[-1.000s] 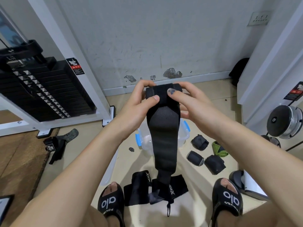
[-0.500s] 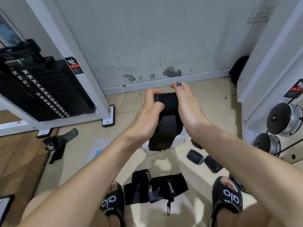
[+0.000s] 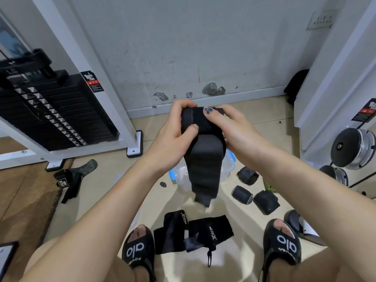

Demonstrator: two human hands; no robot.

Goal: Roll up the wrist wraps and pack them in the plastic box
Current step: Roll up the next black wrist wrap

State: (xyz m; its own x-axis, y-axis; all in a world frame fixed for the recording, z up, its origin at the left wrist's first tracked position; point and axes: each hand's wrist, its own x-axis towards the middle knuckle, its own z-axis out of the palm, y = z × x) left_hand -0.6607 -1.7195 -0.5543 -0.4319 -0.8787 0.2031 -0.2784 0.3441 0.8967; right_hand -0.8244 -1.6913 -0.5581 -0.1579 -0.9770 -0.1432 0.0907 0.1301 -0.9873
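Observation:
I hold a black wrist wrap (image 3: 203,157) in front of me, its top rolled into a thick roll and its tail hanging down. My left hand (image 3: 173,135) grips the left side of the roll, thumb on its front. My right hand (image 3: 230,127) grips the right side, thumb across the top. The clear plastic box (image 3: 225,171) with blue clips stands on the floor behind the hanging tail, mostly hidden. Three rolled black wraps (image 3: 247,175) (image 3: 242,194) (image 3: 266,201) lie right of the box. An unrolled black wrap (image 3: 193,233) lies flat between my feet.
A weight stack machine (image 3: 50,110) stands at the left, its white frame foot (image 3: 134,145) near the box. A black glove-like strap (image 3: 71,178) lies on the floor at left. Dumbbells (image 3: 354,147) sit at the right. My sandalled feet (image 3: 138,249) (image 3: 282,243) flank the flat wrap.
The hanging tail has grown shorter as the roll thickened; its end has lifted off the floor. My hands dipped forward, then came back to gripping the roll from both sides.

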